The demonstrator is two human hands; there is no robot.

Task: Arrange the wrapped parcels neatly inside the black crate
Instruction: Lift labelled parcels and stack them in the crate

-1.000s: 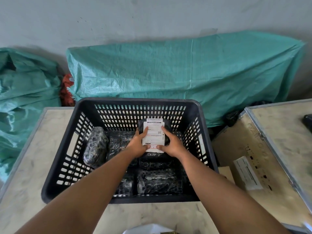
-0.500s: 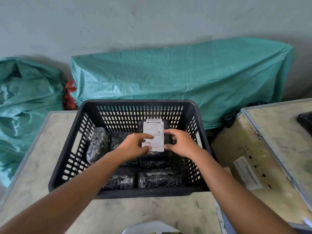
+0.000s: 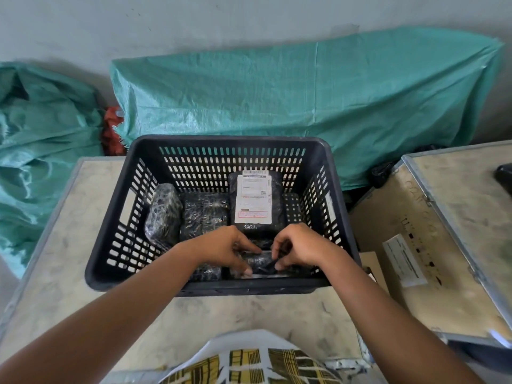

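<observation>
Bare forearms (image 3: 133, 314), no sleeves, white garment (image 3: 249, 361) with yellow-black print

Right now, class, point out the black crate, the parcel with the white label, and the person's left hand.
black crate (image 3: 230, 139), head view, middle of its far rim.
labelled parcel (image 3: 253, 198), head view, centre of its white label.
left hand (image 3: 221, 246), head view, back of the hand.
</observation>
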